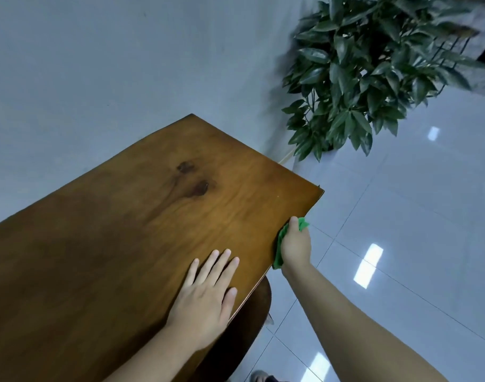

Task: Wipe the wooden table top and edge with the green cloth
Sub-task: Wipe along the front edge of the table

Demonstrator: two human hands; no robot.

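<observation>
The wooden table (131, 221) fills the lower left, its brown top bearing two dark knots near the middle. My right hand (295, 245) grips the green cloth (280, 244) and presses it against the table's right edge, a short way below the far right corner. Bits of cloth stick out above and below the hand; the rest is hidden by it. My left hand (208, 293) lies flat on the table top near that same edge, fingers spread, holding nothing.
A leafy potted plant (368, 67) stands on the floor beyond the table's far right corner. Glossy pale floor tiles (401, 216) stretch to the right. A dark wooden seat (249, 321) shows under the table edge. A grey wall runs behind the table.
</observation>
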